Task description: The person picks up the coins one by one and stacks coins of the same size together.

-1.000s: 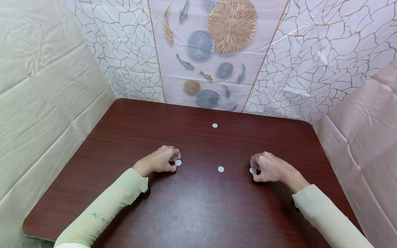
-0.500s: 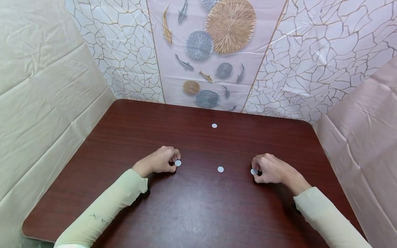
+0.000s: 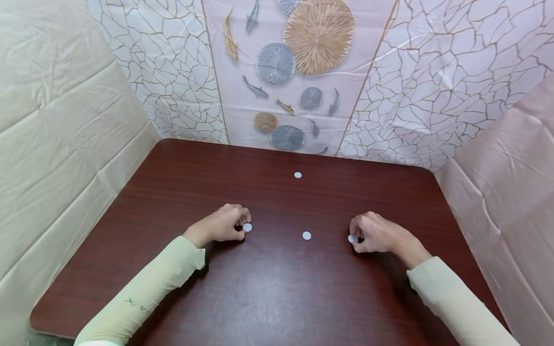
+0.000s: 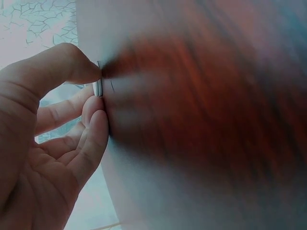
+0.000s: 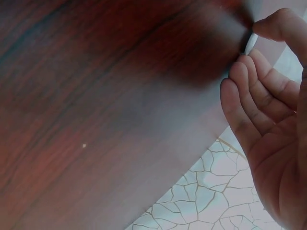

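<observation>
On the left side of the table, my left hand (image 3: 222,223) pinches a small white disc (image 3: 247,227) between thumb and fingertips, low at the tabletop. The left wrist view shows that disc (image 4: 99,86) nearly edge-on, with the thumb above it and the fingers below. Over on the right, my right hand (image 3: 377,234) holds a second white disc (image 3: 353,239) in the same kind of pinch. Its thin pale edge (image 5: 250,44) appears between thumb and fingertips in the right wrist view. A third white disc (image 3: 307,236) lies flat between the two hands.
Farther back on the dark red-brown wooden table (image 3: 259,283) lies another white disc (image 3: 297,175). A patterned cloth (image 3: 277,96) hangs behind the table's back edge. Plain pale cloth walls (image 3: 73,144) stand along both sides.
The head view drifts slightly, so the scene sits a little further left. My right hand and forearm shift by a tiny amount. Both hands keep their discs; the loose discs stay put.
</observation>
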The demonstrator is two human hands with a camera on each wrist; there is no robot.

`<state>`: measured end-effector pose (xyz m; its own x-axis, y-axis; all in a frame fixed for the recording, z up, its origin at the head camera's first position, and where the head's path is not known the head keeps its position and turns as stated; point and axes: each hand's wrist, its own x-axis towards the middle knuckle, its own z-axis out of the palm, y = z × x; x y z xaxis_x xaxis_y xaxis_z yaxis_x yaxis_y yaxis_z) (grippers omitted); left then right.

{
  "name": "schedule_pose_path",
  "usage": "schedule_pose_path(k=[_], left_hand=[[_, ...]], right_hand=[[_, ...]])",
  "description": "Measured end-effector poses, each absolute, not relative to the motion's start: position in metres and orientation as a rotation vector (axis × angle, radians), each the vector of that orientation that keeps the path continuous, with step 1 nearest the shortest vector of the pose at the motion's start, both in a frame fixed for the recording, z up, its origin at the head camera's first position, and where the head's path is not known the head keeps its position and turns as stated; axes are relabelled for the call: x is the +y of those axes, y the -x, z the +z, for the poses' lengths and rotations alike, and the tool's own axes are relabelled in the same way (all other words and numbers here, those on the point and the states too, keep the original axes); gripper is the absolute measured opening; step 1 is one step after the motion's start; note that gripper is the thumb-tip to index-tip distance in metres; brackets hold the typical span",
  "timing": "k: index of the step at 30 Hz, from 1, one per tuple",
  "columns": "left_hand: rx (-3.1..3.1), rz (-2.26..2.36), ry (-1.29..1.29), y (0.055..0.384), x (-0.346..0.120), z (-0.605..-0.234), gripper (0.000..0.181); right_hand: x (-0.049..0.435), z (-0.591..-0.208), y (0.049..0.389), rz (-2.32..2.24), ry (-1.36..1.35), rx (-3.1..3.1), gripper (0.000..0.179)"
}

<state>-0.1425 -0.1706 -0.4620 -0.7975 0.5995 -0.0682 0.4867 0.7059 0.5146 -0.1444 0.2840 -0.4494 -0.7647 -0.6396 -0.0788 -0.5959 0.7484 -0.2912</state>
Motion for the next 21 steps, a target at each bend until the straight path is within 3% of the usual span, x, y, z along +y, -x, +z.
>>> schedule_pose_path(k=[21], left_hand=[[2.665,0.646,-0.902,0.1446,-0.1701,-0.4572,0.029]], right_hand=[[0.2831,-0.4425,0.1459,-0.347,0.989,2.726,0.008]])
